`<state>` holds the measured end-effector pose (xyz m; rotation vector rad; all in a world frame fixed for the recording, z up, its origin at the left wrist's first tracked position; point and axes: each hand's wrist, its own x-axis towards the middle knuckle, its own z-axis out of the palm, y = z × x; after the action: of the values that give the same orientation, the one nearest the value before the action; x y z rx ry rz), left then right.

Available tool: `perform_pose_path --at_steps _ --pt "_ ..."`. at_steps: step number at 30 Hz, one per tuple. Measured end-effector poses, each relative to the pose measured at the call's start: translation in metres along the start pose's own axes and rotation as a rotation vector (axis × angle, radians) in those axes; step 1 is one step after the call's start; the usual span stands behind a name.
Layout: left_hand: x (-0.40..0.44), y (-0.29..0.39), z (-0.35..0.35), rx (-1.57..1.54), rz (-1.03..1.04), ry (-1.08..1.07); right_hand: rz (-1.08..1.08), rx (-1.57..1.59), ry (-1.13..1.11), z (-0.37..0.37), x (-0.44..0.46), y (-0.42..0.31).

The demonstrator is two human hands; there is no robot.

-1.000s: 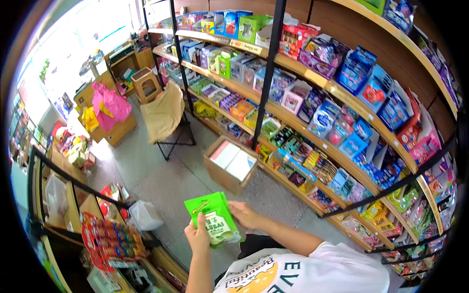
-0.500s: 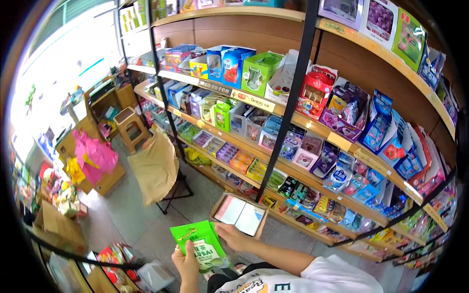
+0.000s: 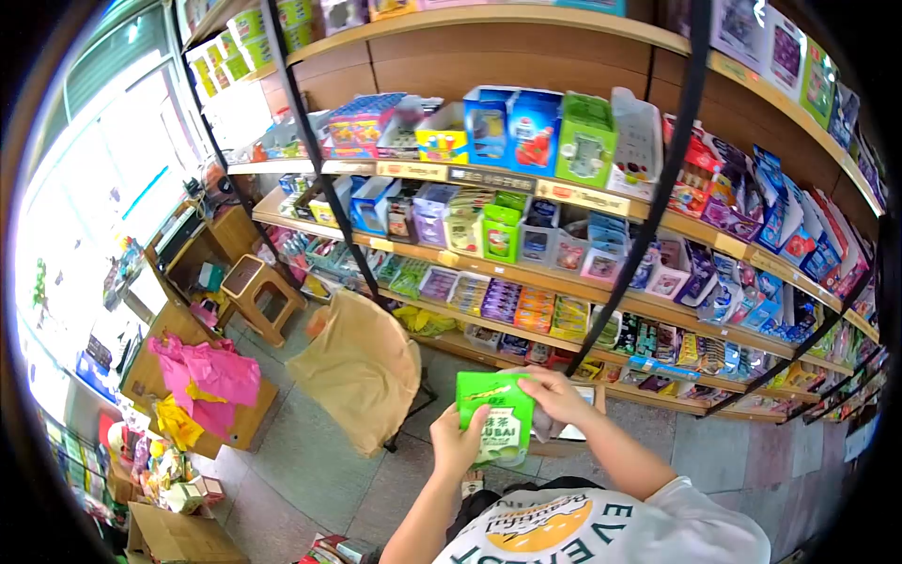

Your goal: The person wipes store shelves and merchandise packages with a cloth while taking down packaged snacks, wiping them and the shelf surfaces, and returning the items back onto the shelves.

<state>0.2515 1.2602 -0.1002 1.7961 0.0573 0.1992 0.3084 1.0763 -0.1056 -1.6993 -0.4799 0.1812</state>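
Left grip (image 3: 455, 444), right grip (image 3: 556, 396): green packet (image 3: 498, 421) between.

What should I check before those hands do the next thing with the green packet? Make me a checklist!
1. Left hand holds the green packet: ok, the thumb is pressed on its front.
2. Right hand has a good grip too: cannot tell. It is at the packet's upper edge, but I can't see all its fingers.
3. Packet's printed side is showing: ok, though the thumb covers a bit.
4. Packet is still sealed: cannot tell, the picture is too small.
5. Nothing blocks the view of the cardboard box on the floor: not ok, the hands and packet hide part of it.
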Motion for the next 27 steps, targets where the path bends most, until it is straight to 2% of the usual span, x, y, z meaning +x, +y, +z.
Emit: perform_pose_path --at_steps 3,6,11,15,17,19,21,22,23,25,27 --pt "0.025 -0.001 -0.03 -0.036 0.06 -0.055 -0.028 -0.032 0.012 0.02 0.021 -0.014" --pt "0.038 -0.008 -0.047 -0.144 -0.031 -0.162 0.055 -0.026 -0.003 0.033 0.028 -0.028" --pt "0.048 -0.019 -0.06 -0.239 -0.051 -0.247 0.153 -0.04 -0.004 0.044 0.035 -0.038" --pt "0.06 -0.022 -0.065 -0.318 -0.005 -0.253 0.036 -0.131 0.056 0.041 0.042 -0.039" --pt "0.066 -0.02 -0.067 -0.215 0.174 -0.219 0.018 -0.251 0.078 0.031 0.05 -0.043" --pt "0.069 -0.015 -0.069 -0.193 0.167 -0.213 -0.043 -0.342 0.106 0.024 0.061 -0.052" --pt "0.072 -0.01 -0.07 -0.102 0.135 -0.24 -0.163 -0.76 0.146 0.025 0.069 -0.07" --pt "0.074 -0.005 -0.072 -0.058 0.158 -0.23 -0.05 -0.801 0.06 0.025 0.075 -0.077" --pt "0.075 0.0 -0.074 -0.046 0.149 -0.215 -0.057 -0.787 0.046 0.029 0.078 -0.075" --pt "0.078 0.008 -0.08 -0.017 0.089 -0.217 -0.281 -1.048 -0.061 0.036 0.086 -0.071" --pt "0.081 0.004 -0.08 0.032 0.113 -0.187 -0.359 -0.986 -0.089 0.038 0.091 -0.061"
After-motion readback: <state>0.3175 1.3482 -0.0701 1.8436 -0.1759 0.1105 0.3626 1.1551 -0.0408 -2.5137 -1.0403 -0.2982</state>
